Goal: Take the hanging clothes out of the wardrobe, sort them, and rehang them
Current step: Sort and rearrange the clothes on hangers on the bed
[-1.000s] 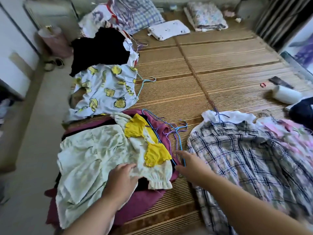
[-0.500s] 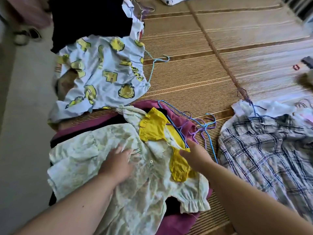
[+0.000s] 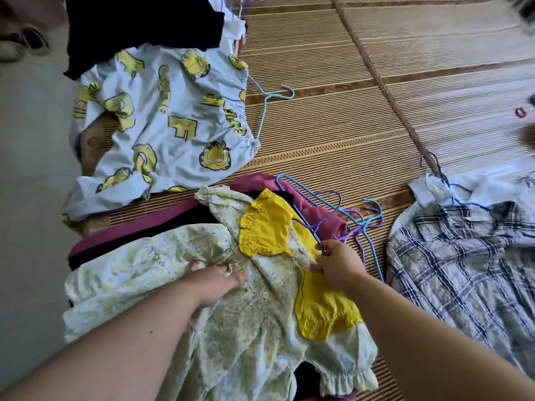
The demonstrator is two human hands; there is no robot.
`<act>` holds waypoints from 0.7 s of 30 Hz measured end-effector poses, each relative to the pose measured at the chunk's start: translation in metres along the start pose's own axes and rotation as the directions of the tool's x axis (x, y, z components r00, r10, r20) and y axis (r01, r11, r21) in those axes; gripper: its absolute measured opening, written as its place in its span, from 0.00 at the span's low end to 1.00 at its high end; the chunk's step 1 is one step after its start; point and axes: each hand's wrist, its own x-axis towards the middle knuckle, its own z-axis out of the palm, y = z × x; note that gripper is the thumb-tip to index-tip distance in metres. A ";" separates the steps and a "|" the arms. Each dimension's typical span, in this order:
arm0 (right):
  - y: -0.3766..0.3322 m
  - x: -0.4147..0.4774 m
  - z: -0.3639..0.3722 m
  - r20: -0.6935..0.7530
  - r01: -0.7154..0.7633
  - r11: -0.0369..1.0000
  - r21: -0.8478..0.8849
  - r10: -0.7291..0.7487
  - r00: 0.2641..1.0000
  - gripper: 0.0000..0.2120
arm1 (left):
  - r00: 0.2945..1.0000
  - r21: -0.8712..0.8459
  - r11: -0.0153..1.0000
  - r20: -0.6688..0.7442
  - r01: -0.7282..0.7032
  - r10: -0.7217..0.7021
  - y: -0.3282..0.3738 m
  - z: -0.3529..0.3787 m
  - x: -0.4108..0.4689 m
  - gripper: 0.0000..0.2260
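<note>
**Floral dress** [image 3: 231,328], yellow-collared, lies lower centre on a maroon garment [image 3: 121,238]. The right hand [image 3: 337,266], flat on the collar half a second ago, now pinches the purple hanger [image 3: 307,231] at the neckline. The left hand [image 3: 215,282] presses the bodice, fingers spread. The dress is probably being lifted by its hanger for sorting. A plaid shirt [image 3: 463,256] lies at right and a cartoon-print garment [image 3: 173,120] at upper left, both on the woven mat [image 3: 347,134].
</note>
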 end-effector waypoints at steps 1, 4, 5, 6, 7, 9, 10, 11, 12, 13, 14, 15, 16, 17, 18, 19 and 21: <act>-0.001 -0.002 -0.001 -0.019 0.013 1.000 0.015 -0.013 1.000 0.12 | 1.000 0.091 0.996 -0.002 -0.015 0.015 0.001 0.002 -0.002 0.37; -0.004 -0.019 -0.014 -0.090 0.066 0.997 0.037 -0.063 0.994 0.08 | 0.996 0.191 0.981 -0.065 -0.042 0.056 0.008 0.003 -0.019 0.35; -0.005 -0.027 -0.022 -0.102 0.088 0.995 0.055 -0.082 0.991 0.08 | 0.993 0.165 0.985 -0.091 -0.055 0.070 0.011 0.001 -0.028 0.33; -0.006 -0.034 -0.029 -0.109 0.110 0.992 0.064 -0.102 0.989 0.07 | 0.987 0.144 0.986 -0.127 -0.082 0.101 0.015 -0.001 -0.037 0.32; -0.007 -0.044 -0.040 -0.118 0.135 0.989 0.064 -0.127 0.985 0.06 | 0.973 0.135 0.984 -0.180 -0.120 0.143 0.021 -0.005 -0.049 0.30; -0.010 -0.065 -0.063 -0.146 0.182 0.982 0.051 -0.173 0.974 0.06 | 0.903 0.120 0.966 -0.345 -0.228 0.256 0.040 -0.018 -0.076 0.26; -0.012 -0.077 -0.075 -0.162 0.205 0.978 0.045 -0.195 0.967 0.07 | 0.841 0.118 0.949 -0.439 -0.293 0.315 0.051 -0.026 -0.091 0.25; -0.014 -0.088 -0.085 -0.175 0.224 0.974 0.048 -0.212 0.961 0.08 | 0.764 0.135 0.925 -0.528 -0.355 0.370 0.063 -0.034 -0.104 0.24; -0.015 -0.101 -0.099 -0.186 0.244 0.968 0.064 -0.228 0.956 0.10 | 0.671 0.182 0.896 -0.606 -0.406 0.427 0.077 -0.043 -0.121 0.24; -0.016 -0.114 -0.111 -0.190 0.266 0.960 0.086 -0.246 0.951 0.12 | 0.577 0.240 0.867 -0.664 -0.437 0.476 0.090 -0.051 -0.136 0.24; -0.015 -0.129 -0.125 -0.192 0.289 0.952 0.097 -0.267 0.944 0.12 | 0.497 0.294 0.841 -0.701 -0.454 0.512 0.104 -0.059 -0.154 0.25; -0.015 -0.143 -0.138 -0.190 0.319 0.944 0.088 -0.298 0.935 0.13 | 0.443 0.343 0.821 -0.713 -0.456 0.544 0.117 -0.065 -0.170 0.26; -0.013 -0.155 -0.150 -0.187 0.347 0.936 0.059 -0.331 0.925 0.13 | 0.422 0.389 0.806 -0.703 -0.446 0.573 0.129 -0.071 -0.183 0.27; -0.010 -0.172 -0.165 -0.191 0.373 0.928 0.028 -0.361 0.913 0.14 | 0.426 0.433 0.792 -0.676 -0.430 0.601 0.142 -0.073 -0.200 0.28; -0.006 -0.187 -0.178 -0.198 0.390 0.921 0.005 -0.382 0.903 0.14 | 0.460 0.460 0.787 -0.640 -0.411 0.615 0.153 -0.075 -0.214 0.28; 0.000 -0.203 -0.193 -0.209 0.409 0.913 -0.004 -0.401 0.892 0.13 | 0.506 0.474 0.789 -0.605 -0.392 0.615 0.165 -0.074 -0.229 0.27; 0.014 -0.228 -0.218 -0.238 0.438 0.899 -0.001 -0.426 0.873 0.13 | 0.594 0.485 0.795 -0.536 -0.365 0.600 0.186 -0.067 -0.255 0.22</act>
